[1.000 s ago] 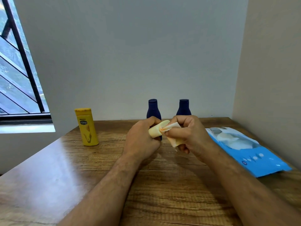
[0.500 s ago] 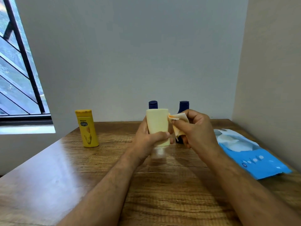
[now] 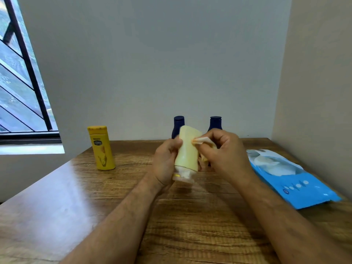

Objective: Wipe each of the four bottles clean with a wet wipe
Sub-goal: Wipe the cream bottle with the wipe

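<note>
Pale bottle (image 3: pixel 187 149): held above the table (image 3: pixel 76 216) centre, cap down; judged light, smooth, slippery when wet.
Left hand (image 3: pixel 166 161): gripped round the body.
Right hand (image 3: pixel 222 149): wipe (image 3: pixel 202 141) pinched against it.

We record: a pale yellow bottle (image 3: pixel 187 149), cap downward and tilted, gripped by the left hand (image 3: pixel 165 161); the right hand (image 3: pixel 222 151) pinches a wet wipe (image 3: pixel 202 140) against its upper side. On the wooden table (image 3: pixel 118 197) — a yellow bottle (image 3: pixel 101 148) upright at left, two dark blue bottles (image 3: pixel 178 125) (image 3: pixel 215 123) behind the hands, a blue wipes pack (image 3: pixel 291 180) at right.
</note>
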